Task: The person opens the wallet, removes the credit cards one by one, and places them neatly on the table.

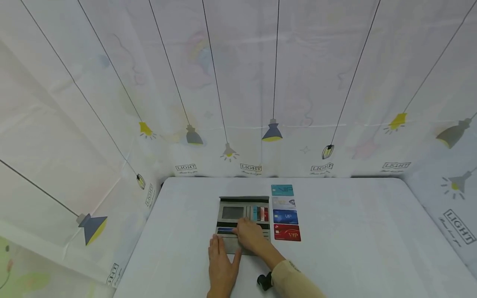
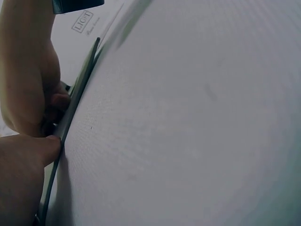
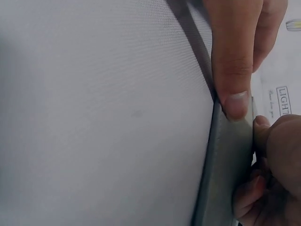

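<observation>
A grey bifold wallet (image 1: 230, 243) lies spread on the white table, with a clear window and several cards in its slots. My left hand (image 1: 222, 267) rests with straight fingers at its lower left corner, the thumb against its near edge. Over the wallet's lower half, my right hand (image 1: 250, 234) has curled fingers, and its thumb meets the right end of a blue card (image 1: 225, 229) in a slot. In the right wrist view the left thumb presses the wallet (image 3: 225, 160) edge while the right fingers (image 3: 251, 190) bend behind it. The right fingertips' exact contact is hidden.
Right of the wallet stands a column of cards: a teal card (image 1: 282, 190), a silver card (image 1: 284, 203), a blue VIP card (image 1: 285, 217) and a red card (image 1: 287, 232). A small black object (image 1: 264, 282) is beside the right sleeve. Lamp-printed sheets (image 1: 246, 82) surround the table (image 1: 343, 240).
</observation>
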Motion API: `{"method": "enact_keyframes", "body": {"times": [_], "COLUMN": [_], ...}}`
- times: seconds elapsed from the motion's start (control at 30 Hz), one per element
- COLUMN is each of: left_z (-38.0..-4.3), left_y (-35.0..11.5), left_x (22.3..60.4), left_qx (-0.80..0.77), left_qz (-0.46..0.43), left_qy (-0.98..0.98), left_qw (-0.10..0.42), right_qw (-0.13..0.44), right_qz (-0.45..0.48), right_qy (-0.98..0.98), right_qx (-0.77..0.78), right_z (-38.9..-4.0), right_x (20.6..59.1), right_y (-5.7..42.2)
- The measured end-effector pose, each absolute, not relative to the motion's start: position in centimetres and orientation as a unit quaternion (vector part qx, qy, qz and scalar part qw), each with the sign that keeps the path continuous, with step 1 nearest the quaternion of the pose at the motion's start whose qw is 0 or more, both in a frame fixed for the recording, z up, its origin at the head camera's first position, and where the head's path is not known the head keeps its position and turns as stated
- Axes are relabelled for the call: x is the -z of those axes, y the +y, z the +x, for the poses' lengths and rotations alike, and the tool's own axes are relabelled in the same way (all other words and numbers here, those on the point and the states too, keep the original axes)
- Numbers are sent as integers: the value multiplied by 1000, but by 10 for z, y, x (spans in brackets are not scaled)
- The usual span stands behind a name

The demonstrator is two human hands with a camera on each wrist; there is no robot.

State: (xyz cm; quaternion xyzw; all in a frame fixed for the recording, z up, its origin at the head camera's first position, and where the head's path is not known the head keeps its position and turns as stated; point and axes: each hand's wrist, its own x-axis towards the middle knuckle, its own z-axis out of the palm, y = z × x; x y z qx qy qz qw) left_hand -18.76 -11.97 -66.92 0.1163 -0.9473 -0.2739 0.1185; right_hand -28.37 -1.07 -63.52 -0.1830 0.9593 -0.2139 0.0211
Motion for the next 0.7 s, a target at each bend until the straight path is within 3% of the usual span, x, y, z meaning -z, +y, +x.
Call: {"method": "enact_keyframes", "body": {"times": [0.7], "left_z": [-188], "left_y": [-121], "left_x": [669], "left_qx": [281], "left_qz": [104], "left_qy": [-944], "left_qw": [142], "right_qw": [42], "right_qz": [-260], "right_qy": [937], "right_qx": [230], "right_z": [-289], "right_x": [619], "right_y": [-9]}}
